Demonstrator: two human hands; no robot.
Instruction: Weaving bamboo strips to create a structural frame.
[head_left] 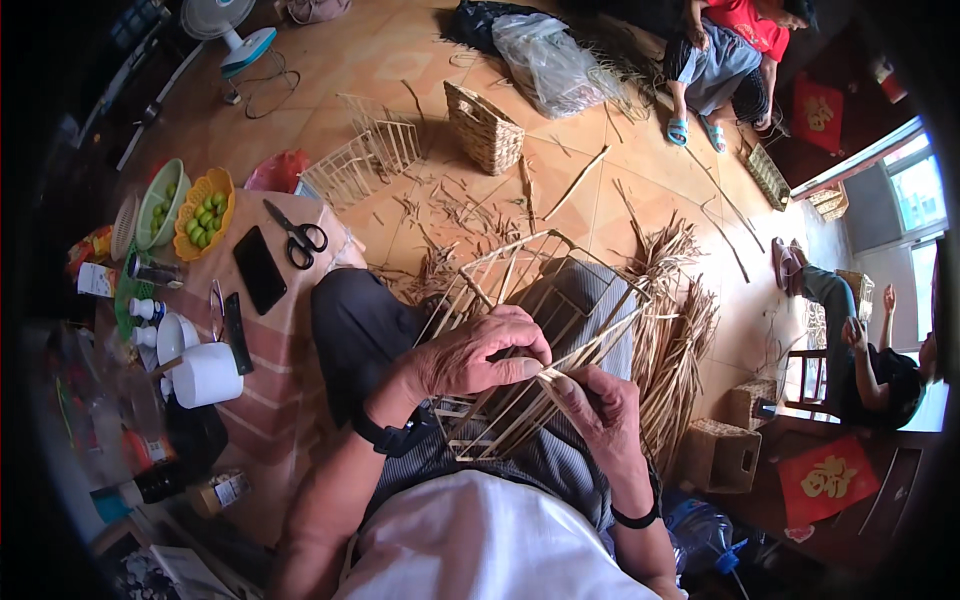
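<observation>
The tiled floor [350, 55] spreads across the room, littered with plant scraps. To the person's left stands the bench [275, 335], draped in a cloth. The frame [596, 344], an open box of thin pale rods, rests on the person's lap, under both hands. A bundle of straw [675, 345] leans just right of it. Ahead on the floor stands a woven basket [485, 130]. The left hand [485, 355] is curled, thumb and forefinger nearly together; I cannot tell whether they grip the strip or a rod. The right hand [603, 405] is pinched closed on the strip. On the bench, a yellow bowl [222, 180] holds green fruit, near the phone [260, 270] and scissors [298, 238]. Smallest is the pale strip [549, 375], between the two hands' fingertips.
</observation>
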